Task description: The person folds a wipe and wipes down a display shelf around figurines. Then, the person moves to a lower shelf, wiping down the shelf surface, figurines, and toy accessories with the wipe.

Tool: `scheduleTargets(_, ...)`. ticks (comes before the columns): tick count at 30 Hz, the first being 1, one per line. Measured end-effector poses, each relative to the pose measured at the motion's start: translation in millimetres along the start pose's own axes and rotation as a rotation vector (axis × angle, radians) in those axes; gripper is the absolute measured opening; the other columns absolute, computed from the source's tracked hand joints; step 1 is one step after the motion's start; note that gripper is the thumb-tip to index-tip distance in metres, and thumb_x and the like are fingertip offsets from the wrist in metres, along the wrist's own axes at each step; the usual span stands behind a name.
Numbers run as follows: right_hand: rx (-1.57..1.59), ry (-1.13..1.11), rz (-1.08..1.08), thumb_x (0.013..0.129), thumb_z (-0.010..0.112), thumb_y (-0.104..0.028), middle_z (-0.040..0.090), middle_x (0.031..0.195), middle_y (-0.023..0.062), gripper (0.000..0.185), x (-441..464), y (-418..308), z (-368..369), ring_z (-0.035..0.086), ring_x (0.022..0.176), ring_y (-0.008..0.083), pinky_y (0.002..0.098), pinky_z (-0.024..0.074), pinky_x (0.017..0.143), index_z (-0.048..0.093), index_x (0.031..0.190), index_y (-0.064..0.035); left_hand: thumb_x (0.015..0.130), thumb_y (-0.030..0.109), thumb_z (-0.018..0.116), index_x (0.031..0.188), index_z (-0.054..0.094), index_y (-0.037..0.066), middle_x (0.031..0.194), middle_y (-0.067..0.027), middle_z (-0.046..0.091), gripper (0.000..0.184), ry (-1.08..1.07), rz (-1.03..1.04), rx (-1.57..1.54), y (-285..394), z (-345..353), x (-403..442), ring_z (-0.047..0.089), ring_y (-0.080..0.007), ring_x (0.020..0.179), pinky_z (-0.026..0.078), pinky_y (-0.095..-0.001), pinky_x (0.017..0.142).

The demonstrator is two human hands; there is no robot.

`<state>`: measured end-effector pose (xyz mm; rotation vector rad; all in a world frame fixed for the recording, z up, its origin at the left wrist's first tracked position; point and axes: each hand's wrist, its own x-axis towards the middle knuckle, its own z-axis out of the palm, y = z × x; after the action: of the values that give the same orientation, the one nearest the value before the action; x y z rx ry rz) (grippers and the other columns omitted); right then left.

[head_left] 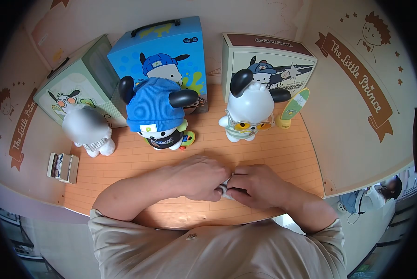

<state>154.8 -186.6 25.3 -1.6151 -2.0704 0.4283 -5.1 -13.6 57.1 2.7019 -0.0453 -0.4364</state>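
My left hand [200, 178] and my right hand [257, 186] meet low over the wood-patterned tabletop [208, 158]. The fingers of both are closed on a small grey-white piece [225, 189], mostly hidden, whose kind I cannot make out. Beyond my hands stands a white dog figure with yellow glasses [247, 109], its black ears sticking out. To its left is a dog figure in a blue knit beanie [155, 109] and a black top. Farther left, a small white figure [88, 128] has its head blurred.
Behind the figures stand a green box [90, 74], a blue box with a handle [157, 44] and a white-and-maroon box [270, 60]. A small green surfboard [295, 103] stands at right, small boxes [63, 167] at left. Printed walls [357, 88] enclose the table. A person [373, 197] is beyond, right.
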Motion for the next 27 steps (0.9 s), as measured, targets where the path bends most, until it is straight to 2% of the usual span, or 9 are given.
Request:
scheduleTargets(2, -0.02, 0.009, 0.004, 0.097, 0.07, -0.019, 0.07, 0.097, 0.0076, 0.01, 0.6, 0.0, -0.2, 0.068, 0.079, 0.0301, 0.0408, 0.0552, 0.069, 0.073, 0.098, -0.0095, 0.08, 0.016, 0.069, 0.086, 0.071, -0.004, 0.086, -0.0222, 0.076, 0.02, 0.062, 0.018, -0.007, -1.4, 0.9, -0.3, 0.068, -0.0485, 0.076, 0.054, -0.0516, 0.068)
scheduleTargets(7, -0.022, 0.036, -0.012, 0.096, 0.07, -0.019, 0.07, 0.098, 0.0082, 0.011, 0.4, 1.9, 2.4, 0.068, 0.08, 0.0306, 0.0414, 0.0556, 0.07, 0.071, 0.099, -0.0085, 0.081, 0.016, 0.07, 0.089, 0.071, -0.003, 0.089, -0.0221, 0.077, 0.021, 0.104, 0.009, 0.01, -0.7, -1.9, -1.9, 0.07, -0.0486, 0.078, 0.056, -0.0519, 0.069)
scheduleTargets(27, -0.04, 0.032, -0.026, 0.095, 0.072, -0.02, 0.067, 0.1, 0.0093, 0.014, -1.0, 4.9, 4.2, 0.067, 0.082, 0.0319, 0.0429, 0.0556, 0.074, 0.068, 0.101, -0.0082, 0.079, 0.017, 0.071, 0.089, 0.072, -0.002, 0.088, -0.0217, 0.077, 0.021, 0.151, 0.009, 0.014, -9.0, 4.4, 0.5, 0.07, -0.0484, 0.078, 0.056, -0.0515, 0.07)
